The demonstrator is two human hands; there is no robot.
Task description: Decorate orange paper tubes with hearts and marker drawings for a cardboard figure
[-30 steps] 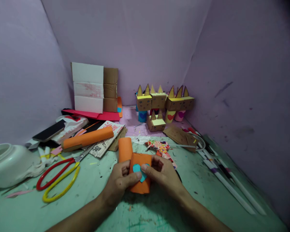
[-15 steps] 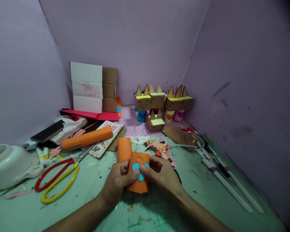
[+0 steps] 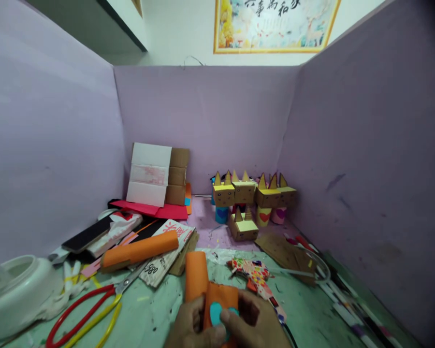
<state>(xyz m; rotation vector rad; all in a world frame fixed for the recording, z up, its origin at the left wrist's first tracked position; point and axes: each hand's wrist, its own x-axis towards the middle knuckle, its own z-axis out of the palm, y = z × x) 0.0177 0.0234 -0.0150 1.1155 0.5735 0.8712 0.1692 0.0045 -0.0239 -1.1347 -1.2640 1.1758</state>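
Note:
An orange paper tube (image 3: 223,293) is held between both hands at the bottom middle of the head view. On its front sits a blue paper heart (image 3: 215,313), partly covered by the thumbs. My left hand (image 3: 194,326) grips the tube's left side, thumb low on the heart. Closed round the right side is my right hand (image 3: 259,319), its thumb pressing on the heart. Just behind the left hand another orange tube (image 3: 196,273) stands upright. A flower-patterned glue gun (image 3: 255,275) lies beyond the right hand.
Large scissors (image 3: 94,309) with red and yellow handles lie at left, near a white pot (image 3: 18,295). A long orange roll (image 3: 141,250) rests on papers. Cardboard cat-eared figures (image 3: 244,193) stand at the back. Markers (image 3: 351,309) line the right wall.
The view has tilted up, so the hands and tube appear lower and a framed picture shows above the back wall. Both hands keep their hold on the tube.

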